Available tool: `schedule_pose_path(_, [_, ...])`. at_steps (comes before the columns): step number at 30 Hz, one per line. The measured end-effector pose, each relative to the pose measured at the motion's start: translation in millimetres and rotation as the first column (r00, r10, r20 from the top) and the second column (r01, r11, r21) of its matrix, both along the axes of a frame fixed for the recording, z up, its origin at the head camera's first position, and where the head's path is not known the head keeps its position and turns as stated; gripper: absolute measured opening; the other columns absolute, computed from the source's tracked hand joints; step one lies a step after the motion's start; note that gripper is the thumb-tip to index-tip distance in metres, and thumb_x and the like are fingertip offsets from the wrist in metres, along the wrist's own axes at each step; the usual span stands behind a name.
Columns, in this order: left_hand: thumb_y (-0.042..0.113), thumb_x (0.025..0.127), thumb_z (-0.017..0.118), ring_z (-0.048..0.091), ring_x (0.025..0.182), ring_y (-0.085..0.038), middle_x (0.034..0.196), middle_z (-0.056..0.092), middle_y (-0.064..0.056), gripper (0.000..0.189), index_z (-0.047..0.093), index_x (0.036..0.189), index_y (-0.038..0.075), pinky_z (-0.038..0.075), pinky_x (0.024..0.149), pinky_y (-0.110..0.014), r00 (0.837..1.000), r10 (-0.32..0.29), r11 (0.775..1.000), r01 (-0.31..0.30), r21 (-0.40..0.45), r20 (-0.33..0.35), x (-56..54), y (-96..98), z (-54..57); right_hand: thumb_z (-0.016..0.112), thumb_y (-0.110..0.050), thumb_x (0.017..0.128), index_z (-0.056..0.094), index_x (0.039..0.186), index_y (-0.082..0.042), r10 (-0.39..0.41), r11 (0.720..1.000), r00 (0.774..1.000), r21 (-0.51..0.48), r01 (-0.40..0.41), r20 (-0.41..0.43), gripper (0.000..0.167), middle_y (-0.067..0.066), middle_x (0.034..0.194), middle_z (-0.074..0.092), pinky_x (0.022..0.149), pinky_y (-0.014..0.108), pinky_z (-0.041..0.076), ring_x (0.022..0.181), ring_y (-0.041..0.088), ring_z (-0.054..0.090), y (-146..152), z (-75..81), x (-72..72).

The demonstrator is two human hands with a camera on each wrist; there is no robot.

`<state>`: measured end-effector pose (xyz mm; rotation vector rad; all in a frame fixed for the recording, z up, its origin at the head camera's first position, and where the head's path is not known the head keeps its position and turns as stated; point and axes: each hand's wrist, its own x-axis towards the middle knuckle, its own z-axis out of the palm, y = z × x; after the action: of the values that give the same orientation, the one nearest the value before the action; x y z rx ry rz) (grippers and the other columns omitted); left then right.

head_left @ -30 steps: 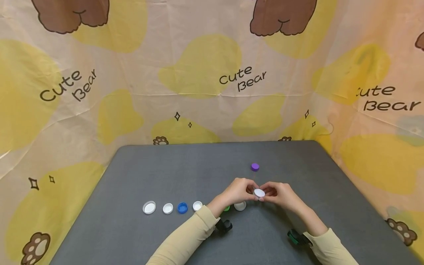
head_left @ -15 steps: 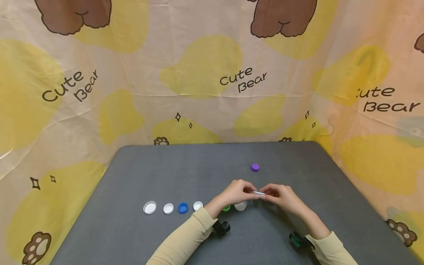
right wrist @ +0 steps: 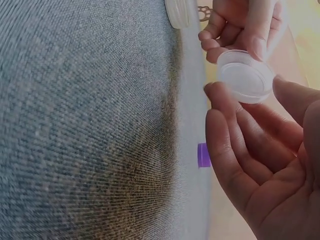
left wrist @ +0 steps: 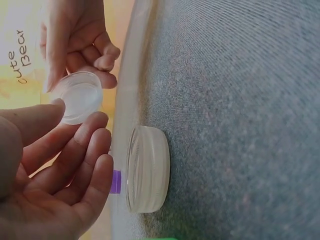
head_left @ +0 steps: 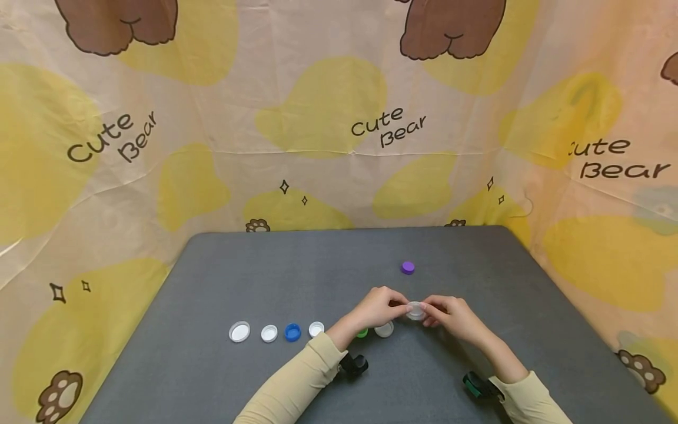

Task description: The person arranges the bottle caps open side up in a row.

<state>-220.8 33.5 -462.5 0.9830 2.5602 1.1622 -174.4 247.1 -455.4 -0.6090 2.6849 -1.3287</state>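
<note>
Both hands hold a translucent white lid (head_left: 415,310) just above the table, its hollow side and raised rim showing. My left hand (head_left: 380,307) pinches the lid's left edge between thumb and fingers. On the opposite edge, my right hand (head_left: 450,313) pinches it likewise. In the left wrist view the lid (left wrist: 82,97) is tilted between the two hands' fingertips. The right wrist view shows the right thumb at the lid's rim (right wrist: 245,76) and the fingers beneath it.
A clear-rimmed lid (head_left: 384,330) and a partly hidden green cap (head_left: 362,333) lie by the left wrist. Leftward run a white cap (head_left: 316,329), a blue cap (head_left: 292,333), another white cap (head_left: 269,334) and a larger white lid (head_left: 239,331). A purple cap (head_left: 407,268) sits farther back.
The held lid has turned over: first its flat white face showed, then it stood edge-on, now its hollow side shows. Both hands stay nearly in place; the right fingers have shifted slightly.
</note>
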Motion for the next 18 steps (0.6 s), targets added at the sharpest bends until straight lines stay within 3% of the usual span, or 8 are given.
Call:
schedule_pose_path(7, [0.026,0.091,0.064,0.054,0.065,0.006,0.081,0.070,0.009,0.018,0.074,0.103,0.016,0.044,0.060,-0.013,1.000,-0.002,0.999,0.003,0.039,-0.024,0.3,-0.6,0.7,0.052,-0.030,0.098,0.067,0.090,-0.004,-0.036,0.998,0.997,-0.057,0.040,0.075,0.032,0.007,0.074,0.069,0.061,0.030,0.056,0.066,0.021,0.068,-1.6,-1.0,-3.6])
schedule_pose_path(18, [0.019,0.087,0.069,0.060,0.069,0.002,0.084,0.071,0.004,0.030,0.068,0.117,0.019,0.047,0.061,-0.015,0.999,-0.041,0.993,0.040,0.108,0.002,1.4,-4.6,1.9,0.049,-0.024,0.100,0.065,0.094,0.003,0.003,0.990,0.990,-0.142,0.018,0.141,0.032,0.017,0.079,0.069,0.061,0.036,0.056,0.066,0.023,0.067,-0.4,-2.0,-6.8])
